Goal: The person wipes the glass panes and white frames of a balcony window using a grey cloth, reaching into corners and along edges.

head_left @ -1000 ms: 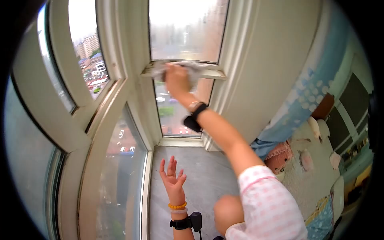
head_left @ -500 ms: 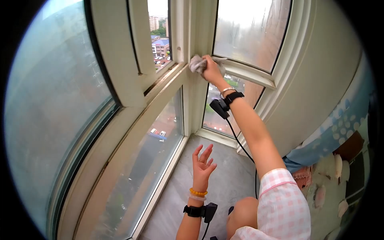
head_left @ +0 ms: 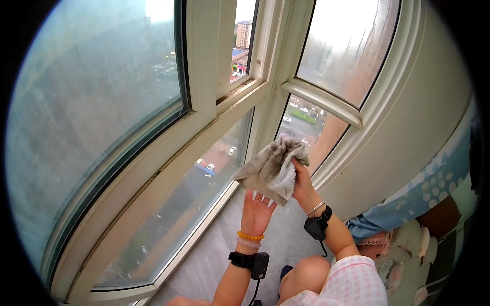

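Note:
A dirty grey-white cloth (head_left: 273,171) with dark smudges hangs in front of the window corner. My right hand (head_left: 303,182) grips it by its right edge, fingers closed round the fabric. Just under the cloth is my left hand (head_left: 256,214), palm up with fingers stretched out. The cloth's lower edge covers some of its fingertips; whether they touch, I cannot tell. Behind the cloth stands the white window frame (head_left: 273,104), and grime lies in its sliding track (head_left: 236,92).
A fogged pane (head_left: 117,76) fills the left, and a wet pane (head_left: 347,46) is at the upper right. Below lies a grey marble-like floor (head_left: 214,245). A blue dotted curtain (head_left: 423,188) hangs at the right. Cables run from both wrist straps.
My right hand has come down from the window corner with the cloth, which now hangs spread out instead of bunched. The left hand is now close beneath it. The view has shifted.

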Tool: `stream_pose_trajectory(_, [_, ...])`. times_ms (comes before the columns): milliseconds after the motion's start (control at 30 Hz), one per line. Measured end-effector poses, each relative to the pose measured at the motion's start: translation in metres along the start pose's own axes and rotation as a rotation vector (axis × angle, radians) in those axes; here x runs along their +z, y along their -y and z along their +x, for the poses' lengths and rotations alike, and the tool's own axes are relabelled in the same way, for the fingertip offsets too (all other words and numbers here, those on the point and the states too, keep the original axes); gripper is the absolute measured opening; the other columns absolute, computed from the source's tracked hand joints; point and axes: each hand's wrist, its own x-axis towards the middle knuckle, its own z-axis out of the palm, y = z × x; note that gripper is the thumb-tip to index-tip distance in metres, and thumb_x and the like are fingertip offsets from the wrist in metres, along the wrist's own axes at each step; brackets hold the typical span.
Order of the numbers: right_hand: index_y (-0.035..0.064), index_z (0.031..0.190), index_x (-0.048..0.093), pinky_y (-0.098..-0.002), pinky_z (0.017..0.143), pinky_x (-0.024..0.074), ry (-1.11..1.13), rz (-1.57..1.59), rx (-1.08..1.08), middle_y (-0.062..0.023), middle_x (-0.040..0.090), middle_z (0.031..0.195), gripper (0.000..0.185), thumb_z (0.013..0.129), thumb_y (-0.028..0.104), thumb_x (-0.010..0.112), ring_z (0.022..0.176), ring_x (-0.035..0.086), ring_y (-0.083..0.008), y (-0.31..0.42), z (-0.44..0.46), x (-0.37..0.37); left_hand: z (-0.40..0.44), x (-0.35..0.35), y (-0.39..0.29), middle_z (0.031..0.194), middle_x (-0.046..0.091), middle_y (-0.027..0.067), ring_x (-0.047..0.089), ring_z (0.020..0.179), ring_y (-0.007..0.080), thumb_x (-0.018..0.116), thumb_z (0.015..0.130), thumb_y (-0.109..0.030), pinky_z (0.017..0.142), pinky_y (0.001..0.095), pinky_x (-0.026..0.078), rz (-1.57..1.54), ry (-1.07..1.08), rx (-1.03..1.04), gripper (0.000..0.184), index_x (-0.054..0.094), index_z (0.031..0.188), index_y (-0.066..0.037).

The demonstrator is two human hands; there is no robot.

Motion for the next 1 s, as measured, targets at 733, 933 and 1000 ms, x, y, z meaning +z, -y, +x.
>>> stream_pose_trajectory(733, [0.0122,0.115,0.058,-0.0408,0.091,0.0451,-0.327,-1.789,-1.549,-0.0134,0.054,0.121,0.052,0.067,0.014,0.077,0.114,0.051,-0.0314,0.187,0.017,-0.011,0.007,0.024,0.014,0.147,0.036,0.0107,0.031,0.136,0.0316,0.046,0.071,0.009,0.111,0.0403,0.026,1.632,0.301,0.437,0.065,0.049,0.133,-0.007])
stream_pose_trajectory(933, [0.0167,0.133,0.043,-0.0530,0.102,0.0307,-0.662,-2.515,-1.260,-0.0157,0.048,0.127,0.079,0.065,0.035,0.078,0.121,0.041,-0.0362,0.195,0.044,-0.065,0.011,0.011,0.008,0.147,0.036,0.0105,0.032,0.136,0.0302,0.047,0.071,0.008,0.111,0.0386,0.027,1.635,0.250,0.454,0.067,0.044,0.137,-0.008])
stream_pose_trajectory(1000, [0.0127,0.135,0.041,-0.0522,0.100,0.0324,-0.749,-2.469,-1.329,-0.0201,0.047,0.123,0.076,0.072,0.043,0.071,0.115,0.042,-0.0404,0.190,0.061,-0.068,0.012,0.005,0.008,0.148,0.035,0.0104,0.032,0.136,0.0303,0.048,0.072,0.008,0.110,0.0383,0.027,1.663,0.252,0.464,0.068,0.043,0.137,-0.008])
